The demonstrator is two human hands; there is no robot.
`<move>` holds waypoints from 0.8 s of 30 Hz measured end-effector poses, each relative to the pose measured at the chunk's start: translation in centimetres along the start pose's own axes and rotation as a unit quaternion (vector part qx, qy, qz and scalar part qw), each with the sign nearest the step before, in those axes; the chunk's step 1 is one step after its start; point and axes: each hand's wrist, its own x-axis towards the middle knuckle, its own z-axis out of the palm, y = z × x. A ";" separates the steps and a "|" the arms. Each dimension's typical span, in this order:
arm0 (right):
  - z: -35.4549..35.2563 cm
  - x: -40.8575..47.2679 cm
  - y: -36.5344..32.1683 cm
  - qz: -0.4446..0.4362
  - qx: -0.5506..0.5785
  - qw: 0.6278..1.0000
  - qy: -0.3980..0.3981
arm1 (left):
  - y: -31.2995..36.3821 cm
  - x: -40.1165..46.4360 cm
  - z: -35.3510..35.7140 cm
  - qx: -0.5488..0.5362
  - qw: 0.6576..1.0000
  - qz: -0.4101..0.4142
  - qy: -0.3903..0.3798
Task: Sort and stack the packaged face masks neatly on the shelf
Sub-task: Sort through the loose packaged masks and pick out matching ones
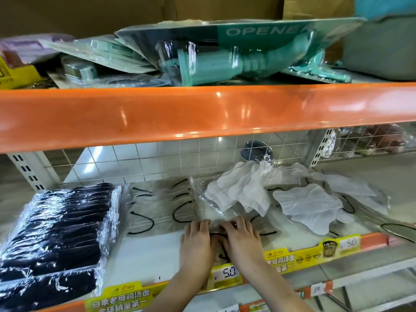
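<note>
While black mask stack (56, 233) is sitting at 9 o'clock, left hand (197, 242) & right hand (242, 238) are pressing flat, fingers fairly straight, on clear mask pkg (216, 212) mid-shelf (146, 255).

Both hands, left (196, 242) and right (242, 239), side by side (fingers flat, palms down).

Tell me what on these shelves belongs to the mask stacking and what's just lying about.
Job: black mask stack; clear mask packet under left hand and right hand; loose white masks.
Lying about: opener pack; price tags.
</note>
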 end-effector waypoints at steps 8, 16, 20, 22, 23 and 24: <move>0.8 -0.2 0.4 -0.024 0.012 0.999 0.040 | 0.8 0.7 -0.2 0.040 0.999 -0.023 -0.027; -0.2 0.0 0.7 -0.024 0.031 0.995 0.090 | 0.8 1.1 -2.1 -0.101 0.995 -0.005 -0.013; -1.9 0.9 1.1 0.000 0.017 0.991 0.136 | 0.9 1.2 -4.3 -0.227 0.974 0.003 -0.001; -2.8 1.4 1.3 -0.006 0.023 0.987 0.161 | 0.8 1.0 -5.4 -0.283 0.959 -0.022 0.025; -3.3 1.7 1.4 -0.007 0.038 0.985 0.166 | 0.8 1.0 -6.0 -0.311 0.949 -0.044 0.031; -3.8 2.0 1.3 -0.006 0.063 0.984 0.164 | 0.7 1.0 -6.6 -0.344 0.936 -0.075 0.023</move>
